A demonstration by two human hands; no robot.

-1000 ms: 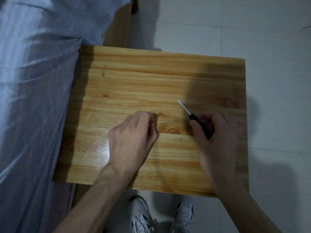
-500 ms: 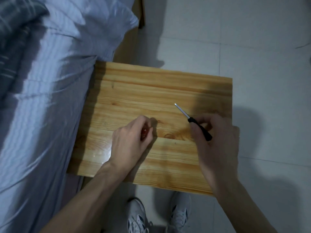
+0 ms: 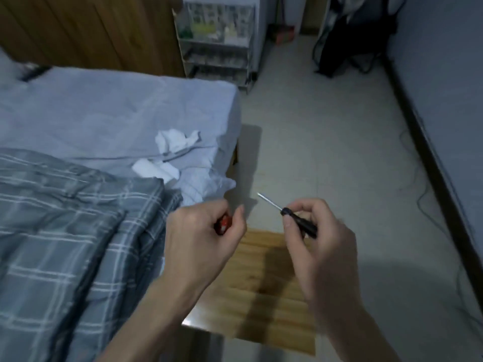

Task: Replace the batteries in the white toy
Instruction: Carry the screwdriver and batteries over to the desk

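The right hand [image 3: 324,239] is gripping a black-handled screwdriver [image 3: 292,218], tip pointing up-left; the left hand [image 3: 201,239] is curling round a small red object [image 3: 223,224]; both hovering above the wooden table [image 3: 261,296]; white toy not identifiable

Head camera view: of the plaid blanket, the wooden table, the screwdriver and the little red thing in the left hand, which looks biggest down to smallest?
1. plaid blanket
2. wooden table, partly hidden by the arms
3. screwdriver
4. red thing, mostly hidden in the left hand, so its full size is unsure
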